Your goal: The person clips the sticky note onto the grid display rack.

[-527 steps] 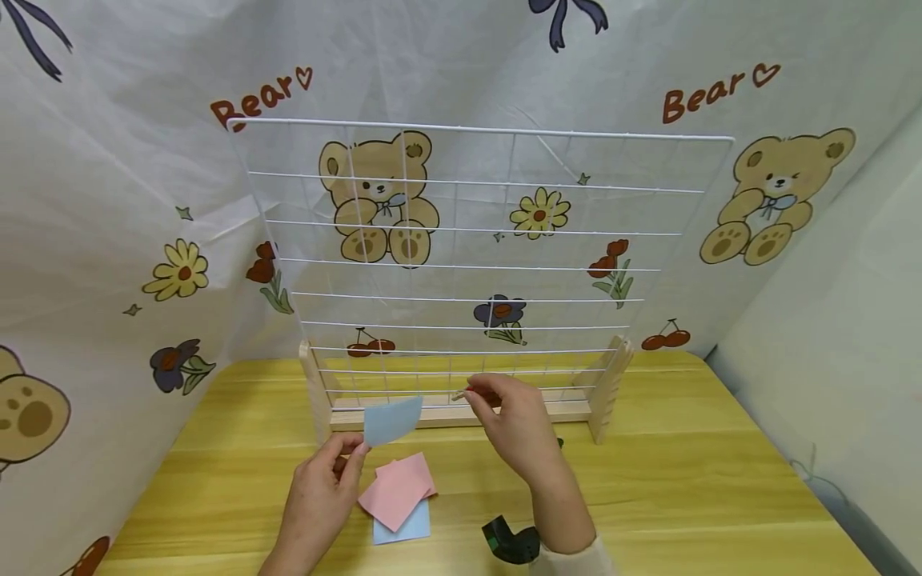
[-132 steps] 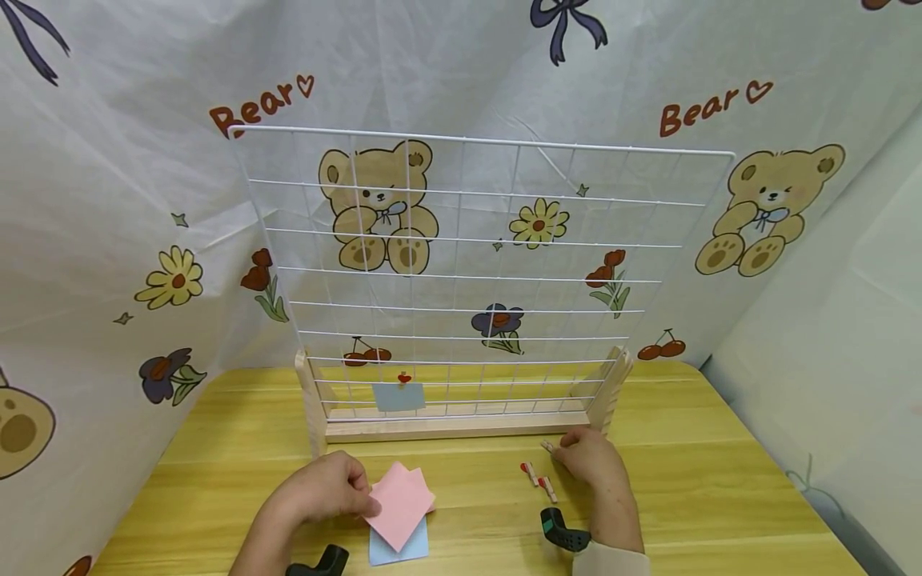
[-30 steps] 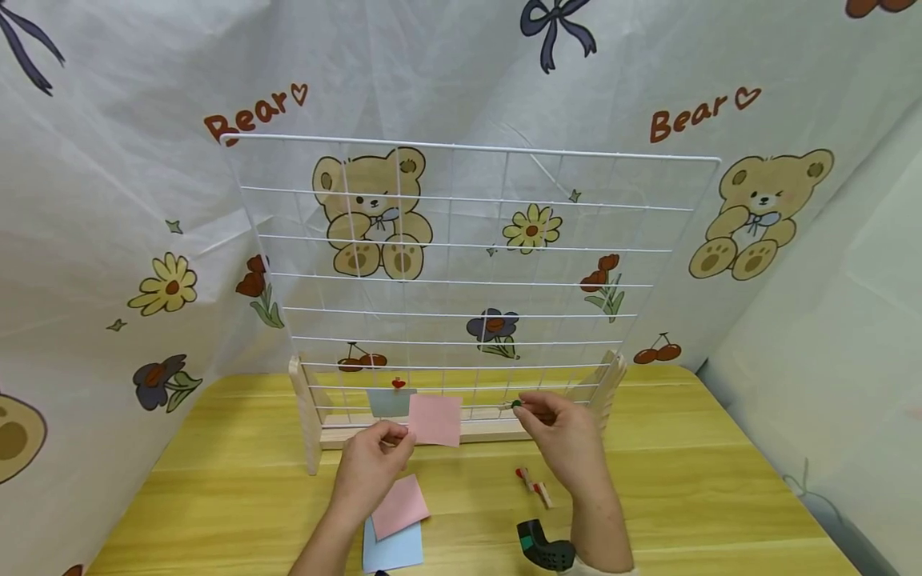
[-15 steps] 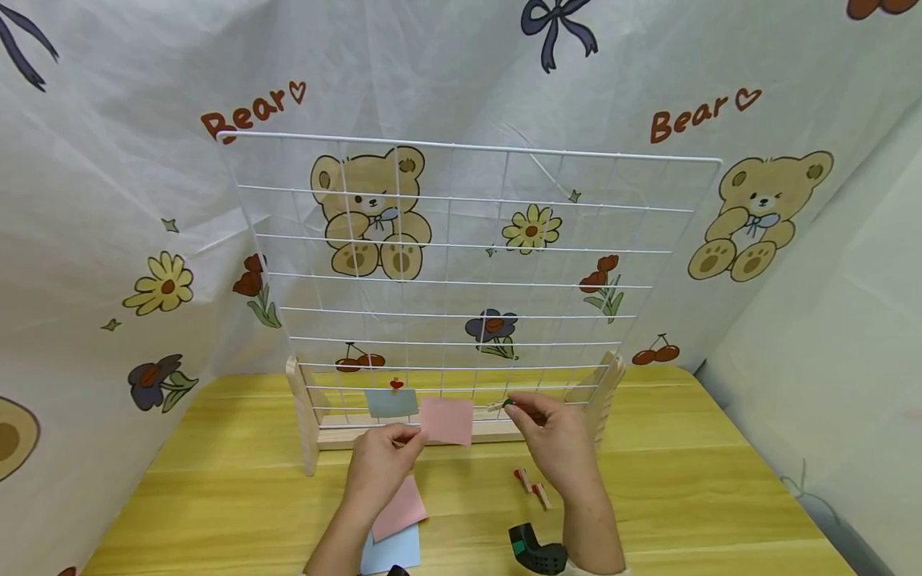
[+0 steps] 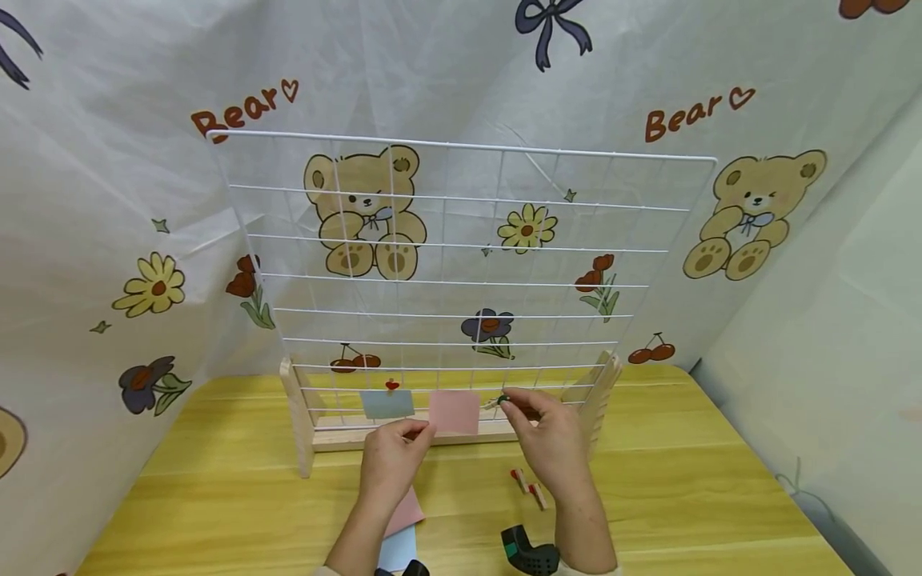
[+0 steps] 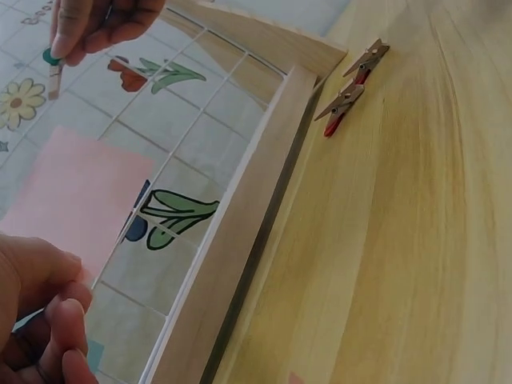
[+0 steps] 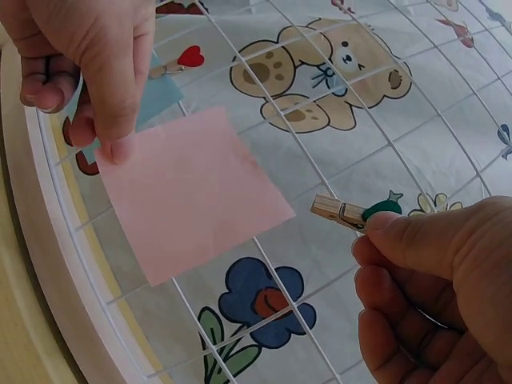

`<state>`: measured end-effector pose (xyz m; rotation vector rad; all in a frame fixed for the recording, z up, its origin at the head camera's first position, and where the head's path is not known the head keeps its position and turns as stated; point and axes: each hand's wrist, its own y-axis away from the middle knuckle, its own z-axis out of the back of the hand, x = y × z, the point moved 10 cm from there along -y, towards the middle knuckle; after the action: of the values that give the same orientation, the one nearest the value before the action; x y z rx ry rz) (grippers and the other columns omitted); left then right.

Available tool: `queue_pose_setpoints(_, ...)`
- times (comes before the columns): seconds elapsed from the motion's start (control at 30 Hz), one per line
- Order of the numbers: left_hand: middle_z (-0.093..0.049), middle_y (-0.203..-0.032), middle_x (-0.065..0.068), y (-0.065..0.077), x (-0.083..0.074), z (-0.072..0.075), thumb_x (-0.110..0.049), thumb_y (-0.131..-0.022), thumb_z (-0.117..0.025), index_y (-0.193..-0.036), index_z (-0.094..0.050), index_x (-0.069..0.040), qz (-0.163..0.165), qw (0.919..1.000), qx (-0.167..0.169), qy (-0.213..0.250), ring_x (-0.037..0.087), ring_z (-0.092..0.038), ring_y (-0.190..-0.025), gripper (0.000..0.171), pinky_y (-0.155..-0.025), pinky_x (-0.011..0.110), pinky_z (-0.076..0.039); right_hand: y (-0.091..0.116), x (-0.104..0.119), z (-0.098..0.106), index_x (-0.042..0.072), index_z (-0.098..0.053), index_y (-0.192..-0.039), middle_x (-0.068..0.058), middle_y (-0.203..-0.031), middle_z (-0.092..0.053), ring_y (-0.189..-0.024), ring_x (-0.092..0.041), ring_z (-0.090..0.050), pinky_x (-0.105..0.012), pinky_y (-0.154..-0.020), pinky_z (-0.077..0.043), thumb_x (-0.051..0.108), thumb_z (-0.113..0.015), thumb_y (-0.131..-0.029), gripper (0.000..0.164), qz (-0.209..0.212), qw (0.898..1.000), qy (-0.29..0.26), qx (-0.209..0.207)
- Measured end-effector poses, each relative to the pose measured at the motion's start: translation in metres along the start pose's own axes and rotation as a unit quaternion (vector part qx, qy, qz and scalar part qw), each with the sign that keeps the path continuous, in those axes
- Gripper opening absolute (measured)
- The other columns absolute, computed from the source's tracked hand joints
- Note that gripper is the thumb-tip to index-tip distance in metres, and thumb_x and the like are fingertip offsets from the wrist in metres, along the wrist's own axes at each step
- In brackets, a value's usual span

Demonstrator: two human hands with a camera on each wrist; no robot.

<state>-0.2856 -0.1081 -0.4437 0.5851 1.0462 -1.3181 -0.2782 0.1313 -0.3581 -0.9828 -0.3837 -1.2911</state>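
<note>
My left hand (image 5: 394, 460) pinches a pink paper square (image 5: 455, 412) by its left edge, holding it up against the white wire grid (image 5: 461, 316). In my right hand (image 5: 551, 436), thumb and finger grip a small wooden clothespin (image 7: 339, 210) with a green ornament on its end. The clothespin's free end points at the paper's right edge, a short gap away. To the left, a blue paper (image 5: 387, 405) hangs on the grid under a clothespin with a red heart (image 7: 190, 57).
Two clothespins with red ornaments (image 5: 538, 496) lie on the wooden table (image 5: 691, 480) near my right forearm. More pink paper (image 5: 406, 512) and blue paper (image 5: 399, 550) lie partly hidden by my left forearm. A wooden base (image 5: 346, 440) carries the grid.
Over the last second, the left hand has moved the pink paper right and close to the grid. The right hand has drifted slightly left with the clothespin. Earlier, the blue paper went onto the grid.
</note>
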Motion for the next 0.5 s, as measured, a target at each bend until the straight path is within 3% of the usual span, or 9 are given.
queue_pose_setpoints(0.17,-0.078,-0.079,0.0,-0.0007,-0.0016,-0.0011,-0.023,-0.089,-0.08,-0.087,-0.083,-0.014,-0.008,0.9995,-0.029,-0.011,0.007,-0.064,-0.067,0.009,-0.053,0.02,-0.047,-0.0006,0.001,-0.0018,0.01,-0.079,-0.108,-0.001,-0.096,-0.077,-0.086,-0.015,-0.068,-0.022,-0.072,-0.054,0.013,-0.076,-0.092,0.016,-0.002,1.0,-0.012,0.004)
queue_pose_setpoints(0.5,-0.075,-0.073,-0.001,0.0003,-0.001,-0.0055,-0.02,-0.089,-0.079,-0.084,-0.081,-0.012,-0.012,0.999,-0.038,-0.019,0.004,-0.061,-0.06,0.01,-0.051,0.02,-0.047,-0.0002,0.0038,-0.0055,0.01,-0.078,-0.111,-0.003,-0.098,-0.077,-0.088,-0.017,-0.069,-0.025,-0.074,-0.055,0.012,-0.074,-0.093,0.018,0.009,1.0,-0.011,-0.007)
